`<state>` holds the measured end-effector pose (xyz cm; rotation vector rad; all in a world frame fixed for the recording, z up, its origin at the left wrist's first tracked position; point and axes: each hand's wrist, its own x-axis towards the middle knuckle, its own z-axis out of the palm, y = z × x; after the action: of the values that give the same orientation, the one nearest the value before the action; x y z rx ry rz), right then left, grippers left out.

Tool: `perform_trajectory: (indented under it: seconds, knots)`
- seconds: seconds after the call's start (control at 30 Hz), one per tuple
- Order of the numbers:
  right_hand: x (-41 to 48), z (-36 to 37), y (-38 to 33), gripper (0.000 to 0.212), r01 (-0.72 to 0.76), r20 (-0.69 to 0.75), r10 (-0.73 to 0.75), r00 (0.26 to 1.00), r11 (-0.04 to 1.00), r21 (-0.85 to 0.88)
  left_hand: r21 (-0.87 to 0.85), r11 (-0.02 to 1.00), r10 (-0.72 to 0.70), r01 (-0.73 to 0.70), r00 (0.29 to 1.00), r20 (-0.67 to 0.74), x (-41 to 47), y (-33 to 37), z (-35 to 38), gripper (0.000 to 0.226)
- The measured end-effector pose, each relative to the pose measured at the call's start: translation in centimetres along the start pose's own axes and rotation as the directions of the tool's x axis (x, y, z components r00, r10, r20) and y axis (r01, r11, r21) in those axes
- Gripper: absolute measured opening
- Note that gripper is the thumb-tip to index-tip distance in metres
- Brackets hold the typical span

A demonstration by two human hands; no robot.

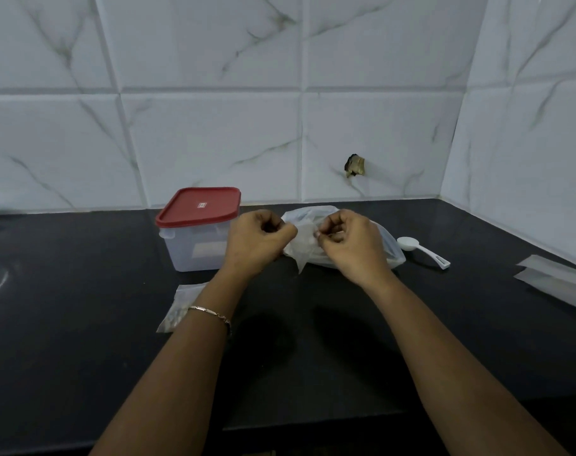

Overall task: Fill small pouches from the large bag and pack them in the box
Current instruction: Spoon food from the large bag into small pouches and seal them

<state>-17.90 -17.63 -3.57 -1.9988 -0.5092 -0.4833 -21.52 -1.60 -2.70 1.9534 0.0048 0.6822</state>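
Note:
My left hand (258,240) and my right hand (349,243) pinch the top edge of a small clear pouch (302,245) between them, held above the black counter. Right behind it lies the large translucent plastic bag (383,241), partly hidden by my right hand. The box (194,248), clear plastic with a red lid (199,205) closed on it, stands to the left of my left hand. A filled small pouch (181,304) lies flat on the counter, partly under my left forearm.
A white measuring spoon (421,250) lies to the right of the large bag. Flat empty pouches (556,281) sit at the right edge of the black counter (82,324). White marble tiles form the back and right walls.

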Motion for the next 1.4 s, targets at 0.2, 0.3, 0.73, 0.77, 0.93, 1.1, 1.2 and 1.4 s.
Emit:
perform_trajectory:
  seconds: [0.2, 0.3, 0.73, 0.77, 0.93, 1.1, 1.2, 1.4]
  knots:
    - [-0.3, 0.2, -0.3, 0.033, 0.277, 0.123, -0.260, 0.958, 0.948, -0.154, 0.009, 0.999, 0.038, -0.038, 0.999, 0.020, 0.0, 0.0, 0.4, 0.019]
    - [-0.4, 0.2, -0.2, 0.026, 0.225, 0.116, -0.201, 0.973, 0.937, -0.266, -0.004, 0.998, 0.055, -0.055, 0.998, 0.030, -0.1, 0.0, 0.3, 0.022]
    - [-0.1, -0.7, -0.4, 0.016, -0.245, 0.231, 0.177, 0.957, 0.919, 0.309, 0.392, 0.750, 0.535, -0.533, 0.837, 0.114, -1.3, -0.3, 0.8, 0.033]
    - [-0.1, -0.8, -0.4, 0.020, -0.257, 0.250, 0.178, 0.952, 0.907, 0.334, 0.375, 0.754, 0.517, -0.539, 0.839, 0.168, -1.2, -0.6, 0.7, 0.047]
    - [0.2, -1.2, -0.2, 0.022, -0.284, 0.301, 0.163, 0.940, 0.863, 0.418, 0.486, 0.733, 0.359, -0.475, 0.878, 0.317, -0.7, -1.7, 0.5, 0.111]
    - [-0.2, -0.8, 0.1, 0.027, -0.045, 0.202, 0.013, 0.979, 0.987, 0.157, 0.578, 0.681, 0.362, -0.450, 0.893, 0.268, -0.6, -1.7, 0.2, 0.069]
    - [-0.1, -0.7, 0.3, 0.029, 0.023, 0.172, -0.020, 0.985, 1.000, -0.014, 0.616, 0.659, 0.350, -0.432, 0.901, 0.258, -0.5, -1.7, 0.1, 0.055]
    - [-0.2, -1.1, 0.4, 0.041, -0.004, 0.247, -0.002, 0.969, 1.000, 0.022, 0.635, 0.642, 0.322, -0.429, 0.903, 0.285, -0.2, -2.6, -0.1, 0.062]
